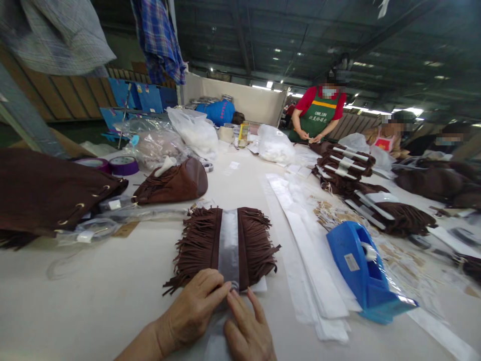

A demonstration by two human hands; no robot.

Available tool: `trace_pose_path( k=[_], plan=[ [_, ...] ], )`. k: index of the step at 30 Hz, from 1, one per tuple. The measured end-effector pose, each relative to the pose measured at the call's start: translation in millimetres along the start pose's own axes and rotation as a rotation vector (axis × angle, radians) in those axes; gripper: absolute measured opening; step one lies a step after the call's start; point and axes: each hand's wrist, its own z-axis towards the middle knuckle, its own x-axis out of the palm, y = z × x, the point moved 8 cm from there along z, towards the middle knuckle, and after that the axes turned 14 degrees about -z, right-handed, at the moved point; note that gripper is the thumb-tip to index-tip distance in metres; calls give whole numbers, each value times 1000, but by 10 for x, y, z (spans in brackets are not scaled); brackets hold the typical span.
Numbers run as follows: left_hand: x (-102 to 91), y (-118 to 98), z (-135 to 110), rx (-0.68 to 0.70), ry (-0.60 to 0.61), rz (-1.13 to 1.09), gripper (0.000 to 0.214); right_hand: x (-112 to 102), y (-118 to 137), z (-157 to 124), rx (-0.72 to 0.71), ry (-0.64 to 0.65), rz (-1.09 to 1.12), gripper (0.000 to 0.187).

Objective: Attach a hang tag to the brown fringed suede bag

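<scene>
A dark brown fringed suede-like piece (pixel 203 245) lies flat in front of me, its fringe spreading to both sides. Down its middle runs a clear plastic strip (pixel 229 240), whose lower end passes between my hands. With fingers bent and the index tip on the strip, my left hand (pixel 193 306) is closed at the piece's near edge. Right beside it, my right hand (pixel 250 326) has its fingertips on the same bunched plastic, thumb tucked lower. The exact pinch is partly hidden under the fingers.
A blue tape dispenser (pixel 361 271) stands right, beside long white sheets (pixel 304 250). Brown bags lie left, including one with a rounded base (pixel 184 180), near purple tape rolls (pixel 124 165). Fringed bundles (pixel 343 163) are stacked at right. A person in a green apron (pixel 319 118) works across the table.
</scene>
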Motion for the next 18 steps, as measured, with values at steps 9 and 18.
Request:
trace_pose_path(
  k=[9, 18],
  plan=[
    [2, 154, 75, -153, 59, -143, 23, -77, -25, 43, -19, -8, -2, 27],
    [152, 83, 97, -3, -17, -7, 23, -35, 31, -38, 142, 15, 158, 28]
  ],
)
